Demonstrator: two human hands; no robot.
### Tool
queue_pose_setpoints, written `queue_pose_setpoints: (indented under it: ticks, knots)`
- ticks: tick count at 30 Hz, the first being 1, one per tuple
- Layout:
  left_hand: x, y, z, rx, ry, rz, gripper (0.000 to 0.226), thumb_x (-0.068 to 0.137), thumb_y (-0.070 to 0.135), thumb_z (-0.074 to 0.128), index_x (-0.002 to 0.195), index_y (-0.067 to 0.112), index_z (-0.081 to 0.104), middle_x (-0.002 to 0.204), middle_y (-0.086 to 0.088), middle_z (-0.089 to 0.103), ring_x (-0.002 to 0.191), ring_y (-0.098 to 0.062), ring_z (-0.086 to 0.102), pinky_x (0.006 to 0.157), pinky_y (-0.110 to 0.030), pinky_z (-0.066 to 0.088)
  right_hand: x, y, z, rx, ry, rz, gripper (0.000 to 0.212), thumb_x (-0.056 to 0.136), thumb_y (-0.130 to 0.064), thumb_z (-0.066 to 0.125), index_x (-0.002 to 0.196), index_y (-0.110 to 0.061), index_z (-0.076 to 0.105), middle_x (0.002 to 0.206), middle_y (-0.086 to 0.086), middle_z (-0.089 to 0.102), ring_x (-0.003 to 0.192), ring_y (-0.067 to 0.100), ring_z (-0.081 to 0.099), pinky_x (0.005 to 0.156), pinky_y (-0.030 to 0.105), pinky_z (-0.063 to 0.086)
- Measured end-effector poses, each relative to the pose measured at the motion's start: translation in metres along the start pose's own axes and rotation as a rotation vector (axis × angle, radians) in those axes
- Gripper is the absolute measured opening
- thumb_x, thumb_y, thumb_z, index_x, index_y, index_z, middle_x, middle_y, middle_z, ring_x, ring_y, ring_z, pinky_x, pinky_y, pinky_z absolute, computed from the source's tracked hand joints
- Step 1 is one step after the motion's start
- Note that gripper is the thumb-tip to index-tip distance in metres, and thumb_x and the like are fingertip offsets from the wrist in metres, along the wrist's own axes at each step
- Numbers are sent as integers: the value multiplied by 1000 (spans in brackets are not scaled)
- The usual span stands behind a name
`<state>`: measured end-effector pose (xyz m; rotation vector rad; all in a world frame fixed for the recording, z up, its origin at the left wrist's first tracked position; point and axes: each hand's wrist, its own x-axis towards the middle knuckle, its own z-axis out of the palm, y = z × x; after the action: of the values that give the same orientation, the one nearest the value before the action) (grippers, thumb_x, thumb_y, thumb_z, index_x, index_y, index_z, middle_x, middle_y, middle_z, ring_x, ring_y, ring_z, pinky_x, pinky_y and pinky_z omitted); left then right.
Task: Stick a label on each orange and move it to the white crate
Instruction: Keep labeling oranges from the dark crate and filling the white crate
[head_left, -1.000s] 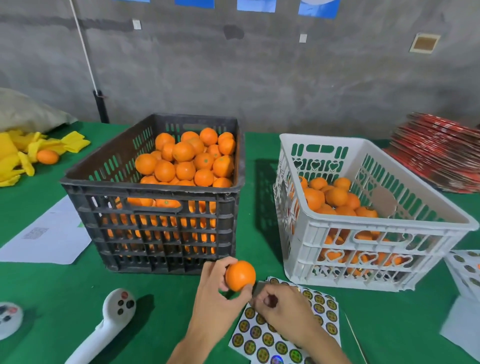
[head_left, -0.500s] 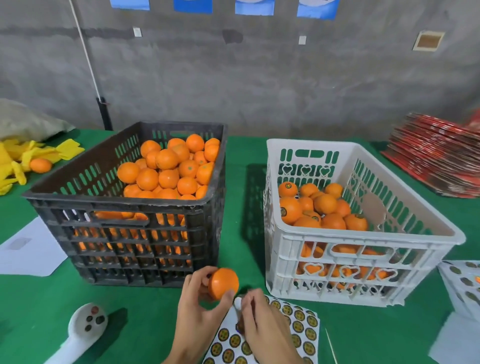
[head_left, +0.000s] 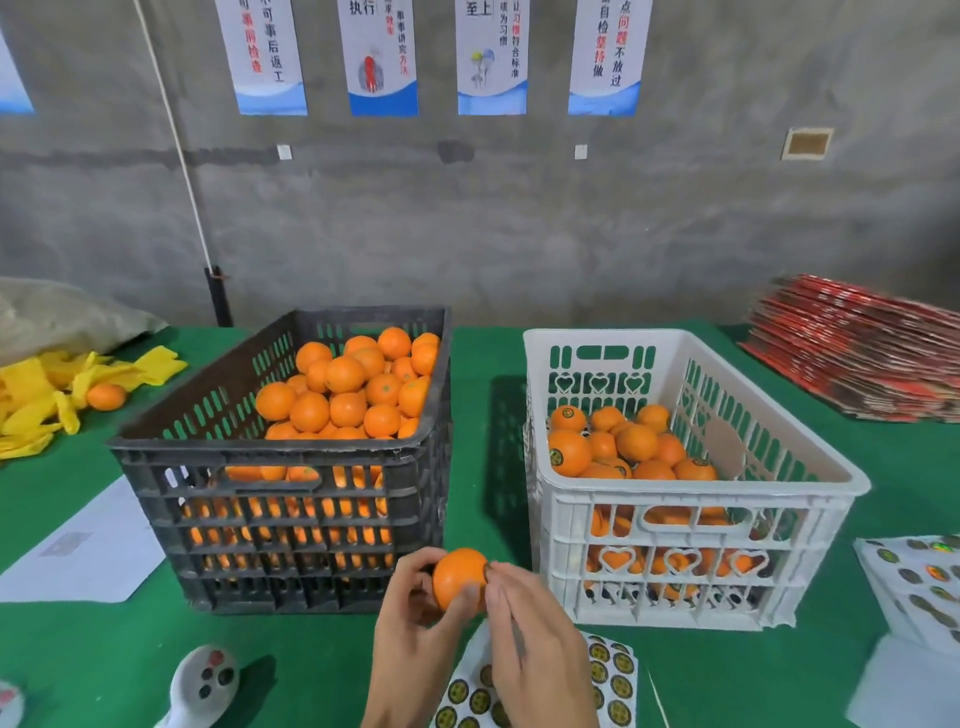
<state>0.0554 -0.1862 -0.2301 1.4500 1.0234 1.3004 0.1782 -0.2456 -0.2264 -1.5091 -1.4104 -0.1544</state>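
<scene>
Head view: our left hand (head_left: 415, 618) has its grip clamped on an orange (head_left: 460, 577), while our right hand (head_left: 530, 639) pinches at its side. Beyond-left of the grip, the black crate (head_left: 291, 488) brims with oranges; beyond-right, the white crate (head_left: 691, 514) holds labelled ones.

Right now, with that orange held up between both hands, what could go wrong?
The left hand holds the orange in the air by fingers alone, so pressure from the right hand could knock it loose onto the green table.

The label itself is hidden behind the right fingers, so it may go on creased.

The white crate is already piled with fruit; a dropped orange could bruise others.
</scene>
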Motion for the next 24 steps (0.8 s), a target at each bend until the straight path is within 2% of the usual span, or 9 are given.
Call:
queue_pose_setpoints:
  ticks: [2,4,7,9,11,13,16,20,24]
  knots:
    - [1,13,-2,-47,0,3,31,76,32,89,99,37,69,80,-15,63,71,-32,66,70,-41,53,3,-5,-7,-62,-14,-82,32,94,-30,66,123,-20,74,131,-12,67,114,4,66,89,28,58]
    - [6,30,-4,-77,-18,12,33,74,42,92,97,35,69,79,-17,62,69,-34,67,68,-40,53,10,-10,-13,-100,-57,-142,52,85,-39,72,133,-19,68,139,-9,62,115,5,66,87,23,58]
    - [14,65,1,-74,-94,28,31,76,49,85,99,36,67,83,-8,67,69,-26,73,64,-27,57,31,-21,-25,-114,-52,-172,68,80,-44,73,140,-15,59,143,-2,56,105,10,68,70,19,59]
    - [24,86,6,-33,-172,75,30,81,50,83,107,41,70,89,1,73,77,-20,76,69,-26,59,50,-23,-37,-72,27,-167,63,86,-43,70,141,-18,53,144,-3,50,113,8,60,73,19,58]
    - [36,106,12,-11,-268,130,42,80,57,81,119,45,69,100,9,76,89,-13,76,79,-25,61,72,-21,-52,-90,98,-154,59,94,-48,63,144,-22,47,145,-5,45,121,6,53,76,19,57]
    - [51,126,19,42,-308,224,41,80,61,76,119,53,66,109,20,72,94,-7,74,83,-21,59,97,-12,-68,-191,176,-142,59,97,-51,61,146,-19,48,146,-3,47,121,11,55,77,25,59]
    - [73,150,27,171,-309,431,30,91,45,74,113,61,62,112,24,65,96,-5,72,81,-14,56,131,4,-85,-352,220,-68,61,95,-45,67,145,-13,53,143,6,55,121,24,60,88,41,58]
    - [108,166,20,354,-192,598,26,93,38,72,118,41,65,105,21,65,96,-6,68,83,-21,57,162,24,-101,-468,229,-71,43,95,-34,70,132,-12,67,130,4,67,118,25,63,103,39,48]
    - [154,171,-12,605,-52,596,29,92,36,74,120,27,70,105,13,68,93,-4,65,85,-29,55,179,26,-92,-448,208,-123,34,95,-25,70,126,-11,71,125,2,72,117,21,65,106,34,44]
